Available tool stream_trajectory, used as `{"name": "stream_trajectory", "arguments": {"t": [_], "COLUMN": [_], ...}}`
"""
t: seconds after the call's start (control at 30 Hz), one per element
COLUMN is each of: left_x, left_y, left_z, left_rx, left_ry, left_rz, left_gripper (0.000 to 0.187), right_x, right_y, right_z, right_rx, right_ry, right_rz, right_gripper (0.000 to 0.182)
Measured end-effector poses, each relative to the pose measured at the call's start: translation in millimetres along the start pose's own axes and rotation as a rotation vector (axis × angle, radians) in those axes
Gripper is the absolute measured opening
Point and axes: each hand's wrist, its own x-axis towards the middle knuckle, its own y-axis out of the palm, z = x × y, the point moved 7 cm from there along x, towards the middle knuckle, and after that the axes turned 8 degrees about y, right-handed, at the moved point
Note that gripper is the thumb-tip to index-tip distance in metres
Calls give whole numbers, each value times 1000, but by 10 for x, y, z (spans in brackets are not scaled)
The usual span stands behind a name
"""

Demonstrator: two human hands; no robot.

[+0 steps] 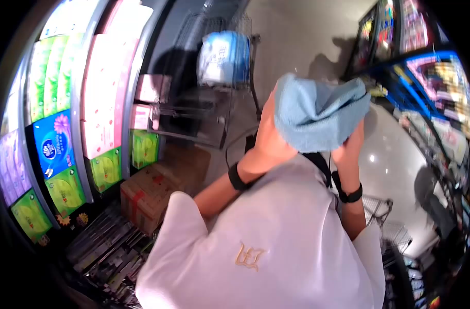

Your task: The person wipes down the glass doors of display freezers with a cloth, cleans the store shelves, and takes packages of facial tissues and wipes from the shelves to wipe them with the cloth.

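A light blue cloth [317,110] is held up in front of my chest between both hands, bunched with a fold across its middle. My left hand [270,129] grips its left side, the fingers mostly hidden behind the fabric. On the other side my right hand [349,147] holds the lower right edge, its fingers partly covered by the cloth. A black band circles each wrist.
Shelves with tissue packs [55,144] line the left, above a cardboard box [142,198] on the floor. Ahead stands a wire cart [193,116] with a blue-and-white package [224,56]. Blue-edged shelves [420,90] run along the right of the shiny floor [291,31].
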Motion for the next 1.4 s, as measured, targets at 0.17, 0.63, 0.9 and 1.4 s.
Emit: {"name": "stream_trajectory", "arguments": {"t": [0.17,0.63,0.9,1.4], "left_x": [402,2911,3571,4793], "left_y": [-61,-937,-1224,-3014], "left_z": [586,2381,3475,6678], "left_rx": [154,277,494,1193], "left_ry": [-62,14,-255,-783], "left_rz": [-86,-472,-375,-352], "left_gripper": [53,40,50,42], "right_x": [1038,4287,5796,8628], "right_y": [405,1730,2751,6072], "right_z": [-206,364,312,818], "right_rx": [85,-18,305,179], "right_ry": [-103,-206,-297,-505], "right_rz": [210,364,470,617], "right_gripper": [62,56,47,35]}}
